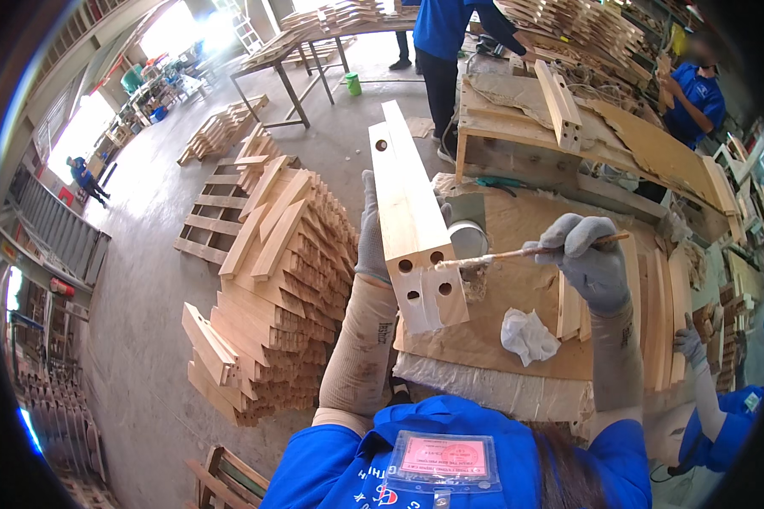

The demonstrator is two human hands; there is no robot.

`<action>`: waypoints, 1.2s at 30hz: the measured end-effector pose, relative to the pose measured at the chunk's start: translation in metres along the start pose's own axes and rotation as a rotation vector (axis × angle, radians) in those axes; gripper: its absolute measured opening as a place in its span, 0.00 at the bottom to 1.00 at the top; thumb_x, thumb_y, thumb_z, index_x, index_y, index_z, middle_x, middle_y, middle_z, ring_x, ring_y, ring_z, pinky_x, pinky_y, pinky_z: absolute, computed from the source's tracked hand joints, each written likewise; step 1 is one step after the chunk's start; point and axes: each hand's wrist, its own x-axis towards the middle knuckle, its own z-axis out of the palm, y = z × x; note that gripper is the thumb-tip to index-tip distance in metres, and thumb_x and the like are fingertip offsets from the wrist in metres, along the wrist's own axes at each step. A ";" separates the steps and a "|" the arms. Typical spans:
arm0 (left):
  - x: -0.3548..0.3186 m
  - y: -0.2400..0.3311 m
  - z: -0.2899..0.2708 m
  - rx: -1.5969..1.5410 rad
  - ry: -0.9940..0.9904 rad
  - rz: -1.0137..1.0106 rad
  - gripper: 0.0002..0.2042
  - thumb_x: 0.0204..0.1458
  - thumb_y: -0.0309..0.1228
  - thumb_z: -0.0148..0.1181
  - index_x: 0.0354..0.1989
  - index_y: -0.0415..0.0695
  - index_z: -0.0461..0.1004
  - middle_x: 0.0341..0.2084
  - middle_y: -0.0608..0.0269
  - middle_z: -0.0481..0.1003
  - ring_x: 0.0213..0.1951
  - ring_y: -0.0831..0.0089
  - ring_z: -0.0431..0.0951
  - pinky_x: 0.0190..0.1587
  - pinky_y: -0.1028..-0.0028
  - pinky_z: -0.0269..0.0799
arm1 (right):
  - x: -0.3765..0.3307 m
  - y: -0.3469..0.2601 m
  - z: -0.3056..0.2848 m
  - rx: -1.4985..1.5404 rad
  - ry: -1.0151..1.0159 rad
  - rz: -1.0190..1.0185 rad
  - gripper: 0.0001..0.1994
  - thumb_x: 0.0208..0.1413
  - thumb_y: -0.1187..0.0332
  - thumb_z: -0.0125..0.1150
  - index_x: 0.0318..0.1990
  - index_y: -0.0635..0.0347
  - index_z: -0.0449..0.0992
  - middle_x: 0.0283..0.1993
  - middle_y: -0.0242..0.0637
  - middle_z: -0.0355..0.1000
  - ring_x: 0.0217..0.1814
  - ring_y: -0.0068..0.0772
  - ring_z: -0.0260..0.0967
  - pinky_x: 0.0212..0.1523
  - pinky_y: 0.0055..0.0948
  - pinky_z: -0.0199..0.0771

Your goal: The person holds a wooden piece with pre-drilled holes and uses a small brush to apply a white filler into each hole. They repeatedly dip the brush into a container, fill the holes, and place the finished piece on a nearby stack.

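My left hand [370,242], in a grey glove, grips a long pale wooden bar [407,208] from behind and holds it tilted up off the bench. The bar's near end faces me and shows several drilled holes. My right hand [592,259], also gloved, holds a thin glue brush [518,253] by its wooden handle. The brush's whitish tip touches the bar's end beside the holes. A round glue pot [469,236] stands just behind the bar on the workbench [518,339].
A crumpled white rag [528,333] lies on the bench, with short wooden slats [658,297] to its right. A big stack of cut wood pieces [276,288] sits on a pallet to my left. Another person's gloved hand [692,341] works at my right; other people stand farther back.
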 end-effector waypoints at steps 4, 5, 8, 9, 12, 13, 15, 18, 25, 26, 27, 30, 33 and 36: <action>-0.005 -0.001 0.008 -0.050 0.018 -0.044 0.30 0.57 0.60 0.38 0.51 0.44 0.67 0.36 0.50 0.74 0.38 0.56 0.77 0.44 0.61 0.76 | 0.003 -0.001 -0.007 -0.069 -0.114 0.053 0.04 0.45 0.84 0.57 0.27 0.67 0.75 0.38 0.52 0.74 0.41 0.48 0.75 0.49 0.45 0.76; -0.007 -0.002 0.010 -0.060 0.032 -0.044 0.30 0.57 0.60 0.38 0.51 0.44 0.67 0.36 0.50 0.74 0.38 0.56 0.77 0.43 0.61 0.76 | 0.002 -0.001 -0.008 -0.060 -0.139 0.064 0.04 0.45 0.84 0.57 0.27 0.67 0.75 0.39 0.52 0.74 0.41 0.47 0.75 0.49 0.46 0.75; -0.008 0.002 0.009 -0.065 0.024 -0.045 0.31 0.57 0.60 0.38 0.51 0.43 0.67 0.36 0.49 0.74 0.38 0.56 0.77 0.43 0.61 0.76 | 0.003 0.003 -0.006 -0.010 -0.190 0.081 0.04 0.44 0.84 0.58 0.24 0.66 0.75 0.39 0.53 0.74 0.41 0.46 0.75 0.51 0.48 0.73; -0.007 0.003 0.008 -0.053 0.019 -0.028 0.31 0.57 0.60 0.38 0.51 0.43 0.67 0.35 0.49 0.74 0.38 0.56 0.77 0.43 0.61 0.76 | 0.002 0.004 -0.006 0.009 -0.198 0.082 0.04 0.44 0.84 0.58 0.23 0.66 0.75 0.39 0.53 0.74 0.40 0.46 0.75 0.52 0.49 0.73; -0.005 0.003 0.005 -0.043 -0.007 -0.004 0.32 0.57 0.60 0.38 0.51 0.42 0.67 0.35 0.49 0.74 0.38 0.56 0.77 0.43 0.61 0.76 | -0.001 0.009 -0.012 -0.005 -0.242 0.083 0.04 0.43 0.84 0.60 0.22 0.66 0.75 0.37 0.53 0.75 0.41 0.47 0.75 0.52 0.51 0.72; -0.004 0.003 0.003 -0.057 -0.022 -0.011 0.32 0.57 0.60 0.38 0.51 0.42 0.67 0.36 0.48 0.74 0.38 0.56 0.77 0.43 0.61 0.76 | -0.003 0.009 -0.014 -0.018 -0.259 0.094 0.04 0.43 0.84 0.61 0.21 0.66 0.75 0.36 0.53 0.75 0.41 0.47 0.75 0.52 0.51 0.72; -0.002 0.006 -0.001 -0.067 -0.071 -0.025 0.32 0.57 0.60 0.38 0.51 0.42 0.67 0.37 0.48 0.75 0.39 0.55 0.77 0.44 0.61 0.76 | -0.005 0.010 -0.018 -0.043 -0.294 0.115 0.05 0.42 0.83 0.61 0.21 0.66 0.74 0.35 0.53 0.75 0.40 0.47 0.75 0.51 0.52 0.72; 0.000 0.010 -0.007 -0.066 -0.145 -0.046 0.32 0.57 0.61 0.38 0.51 0.42 0.67 0.38 0.47 0.75 0.40 0.55 0.77 0.44 0.61 0.76 | -0.007 0.013 -0.017 -0.001 -0.321 0.127 0.05 0.44 0.82 0.61 0.20 0.65 0.74 0.33 0.53 0.75 0.40 0.47 0.75 0.50 0.51 0.73; 0.001 0.011 -0.011 -0.032 -0.035 -0.066 0.32 0.57 0.60 0.38 0.51 0.41 0.67 0.37 0.47 0.75 0.39 0.55 0.78 0.43 0.61 0.77 | 0.010 0.013 -0.007 0.007 -0.127 0.045 0.03 0.45 0.81 0.60 0.23 0.66 0.75 0.38 0.53 0.74 0.43 0.49 0.75 0.50 0.49 0.74; 0.002 0.011 -0.011 -0.044 -0.014 -0.070 0.32 0.57 0.60 0.38 0.51 0.41 0.67 0.37 0.47 0.75 0.39 0.55 0.78 0.43 0.61 0.77 | 0.011 0.016 -0.010 0.005 -0.135 0.037 0.03 0.45 0.82 0.60 0.24 0.66 0.75 0.39 0.53 0.74 0.44 0.49 0.75 0.50 0.49 0.74; 0.001 0.011 -0.011 -0.036 -0.036 -0.069 0.32 0.57 0.60 0.38 0.51 0.42 0.67 0.37 0.47 0.75 0.39 0.55 0.78 0.43 0.61 0.77 | 0.013 0.019 -0.012 0.008 -0.148 0.031 0.03 0.44 0.82 0.60 0.24 0.67 0.75 0.39 0.53 0.74 0.44 0.50 0.74 0.51 0.48 0.74; -0.001 0.012 -0.010 -0.038 -0.071 -0.082 0.32 0.57 0.60 0.38 0.51 0.42 0.67 0.37 0.48 0.75 0.39 0.55 0.78 0.43 0.60 0.77 | 0.010 0.020 -0.011 -0.020 -0.121 0.085 0.04 0.42 0.83 0.60 0.23 0.66 0.75 0.38 0.53 0.75 0.43 0.48 0.75 0.51 0.46 0.74; -0.001 0.014 -0.010 -0.033 -0.072 -0.084 0.32 0.57 0.60 0.38 0.51 0.42 0.67 0.38 0.47 0.75 0.38 0.55 0.78 0.43 0.60 0.77 | 0.009 0.019 -0.012 -0.091 -0.185 0.074 0.04 0.40 0.84 0.61 0.22 0.66 0.75 0.37 0.52 0.75 0.42 0.46 0.75 0.51 0.47 0.74; 0.002 0.018 -0.019 0.054 -0.086 -0.014 0.31 0.58 0.59 0.37 0.52 0.42 0.67 0.38 0.46 0.75 0.39 0.55 0.78 0.42 0.60 0.78 | 0.006 0.018 -0.011 -0.114 -0.236 0.121 0.05 0.38 0.85 0.62 0.21 0.65 0.75 0.35 0.51 0.76 0.41 0.45 0.76 0.51 0.48 0.74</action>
